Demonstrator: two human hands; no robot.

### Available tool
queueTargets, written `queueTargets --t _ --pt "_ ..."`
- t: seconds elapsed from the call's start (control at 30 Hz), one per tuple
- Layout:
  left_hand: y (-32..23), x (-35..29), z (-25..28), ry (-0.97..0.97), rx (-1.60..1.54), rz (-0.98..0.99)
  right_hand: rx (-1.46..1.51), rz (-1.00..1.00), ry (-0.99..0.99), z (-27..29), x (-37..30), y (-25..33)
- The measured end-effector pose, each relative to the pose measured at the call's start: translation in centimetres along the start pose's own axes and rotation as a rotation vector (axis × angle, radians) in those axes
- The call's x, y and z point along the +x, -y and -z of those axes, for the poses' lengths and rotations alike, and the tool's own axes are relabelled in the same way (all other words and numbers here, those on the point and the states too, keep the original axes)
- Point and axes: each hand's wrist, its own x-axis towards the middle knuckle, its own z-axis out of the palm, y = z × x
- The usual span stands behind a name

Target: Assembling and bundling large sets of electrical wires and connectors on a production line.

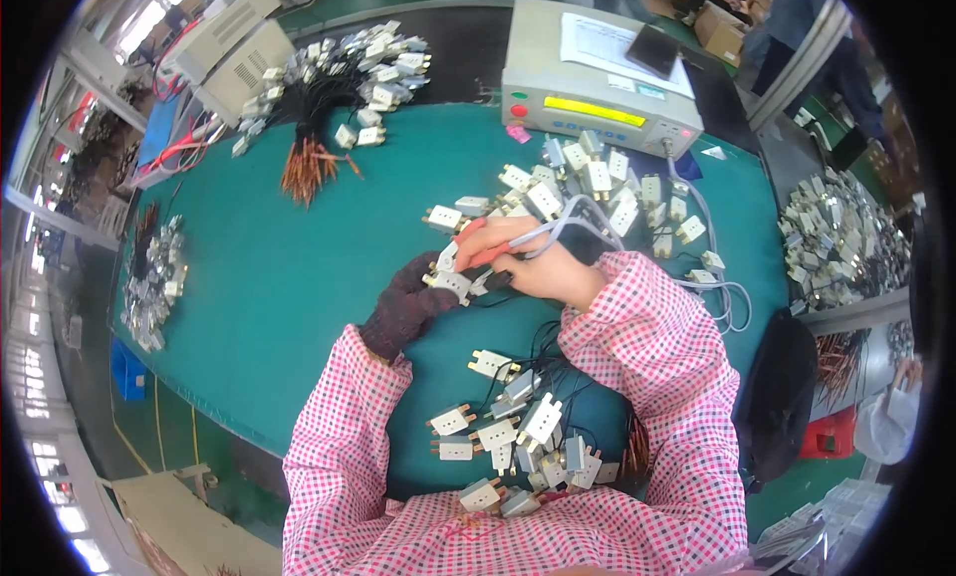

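Note:
My left hand [406, 305], in a dark knitted glove, is closed around a small white plug [452, 281] with brass-coloured pins, held just above the green mat. My bare right hand [553, 270] grips red test probes [505, 250] on grey cables. The probe tips are at the plug, but the fingers hide whether they touch it. Just beyond my right hand lies a heap of white and grey plugs [598, 178]. Closer to my body, more plugs with black leads [495, 434] are spread between my forearms.
A tester box [538, 70] with a yellow display stands at the back, papers and a phone [652, 50] on top. Bundled plugs with copper ends [311, 168] lie at the back left. Other piles sit at the left edge [157, 287] and right [841, 239]. Grey cable [732, 302] loops at right.

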Motion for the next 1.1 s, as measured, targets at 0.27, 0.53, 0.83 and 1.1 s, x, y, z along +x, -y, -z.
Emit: queueTargets --t 0.27,0.53,0.83,1.1 --pt "0.8 0.1 0.1 0.04 0.021 -0.038 -0.049 0.004 -0.039 -0.3 -0.7 -0.7" --pt "0.5 0.0 0.2 0.033 0.019 -0.023 0.211 -0.128 -0.139 -1.9 -0.4 -1.3" --pt "1.0 -0.4 0.1 0.03 0.117 -0.094 0.4 -0.251 -0.052 -1.9 -0.5 -1.4" --pt "-4.6 -7.6 -7.2 0.603 0.646 0.092 0.377 0.098 -0.571 2.8 -0.8 -3.7"
